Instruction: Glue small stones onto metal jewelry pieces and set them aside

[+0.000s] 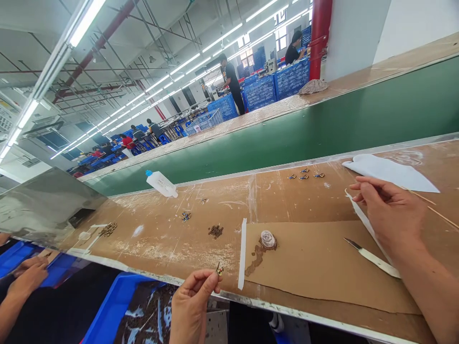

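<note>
Pinching left hand (195, 297): gripping the charm (220, 272), pin (218, 264) pointing up
Right hand (389, 210): curling farther right; cannot tell whether holding the stick (420, 195)
Lump (268, 240): lying between hands, nearer left

The tiny bit (220, 271) in the left hand (196, 292) is too small to tell, the right arm (428, 282) hides some cardboard (311, 267), and the bottom edge cuts off the blue bin (110, 303).

Tube lights (87, 22) hang in rows below a pale ceiling (211, 16); a red pipe (320, 40) stands beside a white pillar (353, 40).
</note>
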`<action>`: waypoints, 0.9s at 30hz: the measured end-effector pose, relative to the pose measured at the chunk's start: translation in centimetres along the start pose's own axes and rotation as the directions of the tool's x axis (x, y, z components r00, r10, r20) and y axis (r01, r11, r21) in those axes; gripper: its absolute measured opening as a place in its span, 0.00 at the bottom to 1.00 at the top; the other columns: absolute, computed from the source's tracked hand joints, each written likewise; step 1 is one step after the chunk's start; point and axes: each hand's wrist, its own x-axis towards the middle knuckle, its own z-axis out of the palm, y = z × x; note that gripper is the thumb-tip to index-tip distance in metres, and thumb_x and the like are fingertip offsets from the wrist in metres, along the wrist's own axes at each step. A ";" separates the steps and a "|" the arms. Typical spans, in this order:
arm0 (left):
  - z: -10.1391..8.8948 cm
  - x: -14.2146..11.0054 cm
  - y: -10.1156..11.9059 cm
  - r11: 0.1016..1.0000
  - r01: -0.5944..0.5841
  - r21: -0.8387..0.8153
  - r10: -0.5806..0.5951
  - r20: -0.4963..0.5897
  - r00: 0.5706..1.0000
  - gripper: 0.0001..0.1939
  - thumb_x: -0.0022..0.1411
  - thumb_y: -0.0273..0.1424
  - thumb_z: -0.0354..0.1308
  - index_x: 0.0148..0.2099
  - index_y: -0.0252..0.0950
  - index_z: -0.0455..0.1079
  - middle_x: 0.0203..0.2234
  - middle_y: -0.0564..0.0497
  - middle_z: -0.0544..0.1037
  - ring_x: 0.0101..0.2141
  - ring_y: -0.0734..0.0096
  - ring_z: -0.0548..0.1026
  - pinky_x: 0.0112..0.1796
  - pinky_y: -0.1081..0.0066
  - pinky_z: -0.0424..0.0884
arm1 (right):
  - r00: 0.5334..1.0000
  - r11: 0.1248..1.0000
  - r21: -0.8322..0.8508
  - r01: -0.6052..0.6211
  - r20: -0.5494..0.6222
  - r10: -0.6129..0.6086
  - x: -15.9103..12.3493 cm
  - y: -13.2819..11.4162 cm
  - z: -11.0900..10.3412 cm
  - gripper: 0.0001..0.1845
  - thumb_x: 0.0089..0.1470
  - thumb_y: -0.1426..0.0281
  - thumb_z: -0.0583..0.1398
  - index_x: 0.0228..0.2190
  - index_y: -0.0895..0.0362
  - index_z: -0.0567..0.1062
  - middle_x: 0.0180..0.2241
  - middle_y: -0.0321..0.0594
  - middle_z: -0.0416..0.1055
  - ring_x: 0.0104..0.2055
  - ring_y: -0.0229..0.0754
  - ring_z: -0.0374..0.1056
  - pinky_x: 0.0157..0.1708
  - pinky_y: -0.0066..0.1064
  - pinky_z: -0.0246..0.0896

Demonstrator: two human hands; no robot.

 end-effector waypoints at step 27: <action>28.5 18.2 0.9 0.727 -0.532 0.434 -0.023 0.790 0.613 0.06 0.39 0.33 0.64 0.22 0.35 0.73 0.18 0.55 0.73 0.23 0.74 0.66 0.28 0.71 0.60 | 0.984 0.995 0.047 -0.093 0.156 0.085 1.0 0.6 0.9 0.28 0.46 0.50 0.56 0.38 0.59 0.77 0.33 0.45 0.74 0.26 0.38 0.67 0.29 0.29 0.64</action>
